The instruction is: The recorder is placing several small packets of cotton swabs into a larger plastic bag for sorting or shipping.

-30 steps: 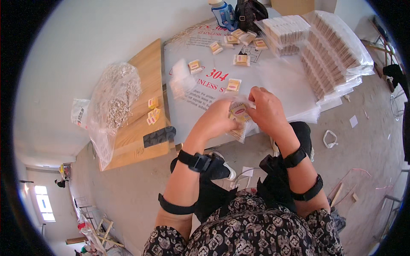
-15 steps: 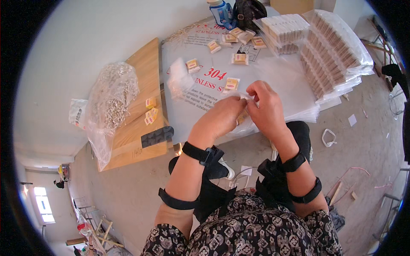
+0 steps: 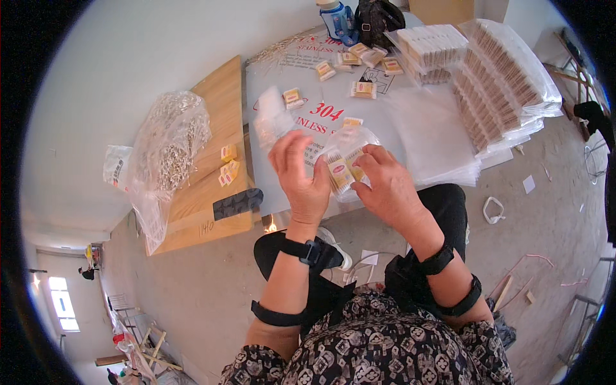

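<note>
In front of me at the table's near edge is a clear plastic bag (image 3: 366, 136) holding small packs with yellow labels, one of them a pack of thin sticks (image 3: 339, 171). My right hand (image 3: 394, 192) grips this bag's right side, its thumb and fingers bent over the plastic. On the bag's left, my left hand (image 3: 299, 176) is raised with fingers apart and slightly curled; its thumb is close to the bag's edge. Just beyond the bag lies another yellow-labelled pack (image 3: 352, 122), partly covered.
Several small packs (image 3: 364, 90) lie farther back, near a blue bottle (image 3: 337, 22) and a dark backpack (image 3: 375, 22). Stacked bags of sticks (image 3: 497, 83) and flat clear bags (image 3: 430, 138) are at right. A wooden board (image 3: 218, 122) at left bears a bag of loose sticks (image 3: 173, 147).
My left hand has come off the bag and moved left, its fingers opening. The bag now shows its packs, with my right hand lower on its right side.
</note>
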{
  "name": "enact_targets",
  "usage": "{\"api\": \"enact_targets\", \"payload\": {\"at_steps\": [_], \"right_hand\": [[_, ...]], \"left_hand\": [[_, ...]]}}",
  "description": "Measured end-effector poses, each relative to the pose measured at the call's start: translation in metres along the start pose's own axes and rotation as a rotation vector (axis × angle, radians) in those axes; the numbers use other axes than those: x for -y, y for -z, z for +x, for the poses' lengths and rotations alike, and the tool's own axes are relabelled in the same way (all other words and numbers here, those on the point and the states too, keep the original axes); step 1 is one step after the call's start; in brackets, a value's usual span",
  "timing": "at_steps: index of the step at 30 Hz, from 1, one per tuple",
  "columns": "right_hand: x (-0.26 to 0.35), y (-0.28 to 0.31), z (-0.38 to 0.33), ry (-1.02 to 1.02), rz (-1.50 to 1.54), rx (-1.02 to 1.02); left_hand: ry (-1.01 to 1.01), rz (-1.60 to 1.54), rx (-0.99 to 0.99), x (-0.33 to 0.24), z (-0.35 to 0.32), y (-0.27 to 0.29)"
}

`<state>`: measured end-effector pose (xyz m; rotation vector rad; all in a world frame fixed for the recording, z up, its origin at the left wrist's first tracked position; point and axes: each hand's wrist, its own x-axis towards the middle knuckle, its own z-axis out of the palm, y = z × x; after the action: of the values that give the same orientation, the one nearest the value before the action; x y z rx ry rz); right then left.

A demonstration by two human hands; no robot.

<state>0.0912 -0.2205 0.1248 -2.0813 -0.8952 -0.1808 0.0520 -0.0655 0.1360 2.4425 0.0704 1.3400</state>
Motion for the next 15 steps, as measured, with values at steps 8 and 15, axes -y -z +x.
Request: {"api": "enact_targets", "payload": {"at_steps": [8, 15], "right_hand": [[0.011, -0.019, 0.011, 0.146, 0.079, 0.148], [0.001, -0.019, 0.018, 0.168, 0.043, 0.220]], "left_hand": [[0.965, -0.709, 0.342, 0.022, -0.037, -0.010], [1.246, -1.122, 0.308, 0.026, -0.032, -0.005]]}}
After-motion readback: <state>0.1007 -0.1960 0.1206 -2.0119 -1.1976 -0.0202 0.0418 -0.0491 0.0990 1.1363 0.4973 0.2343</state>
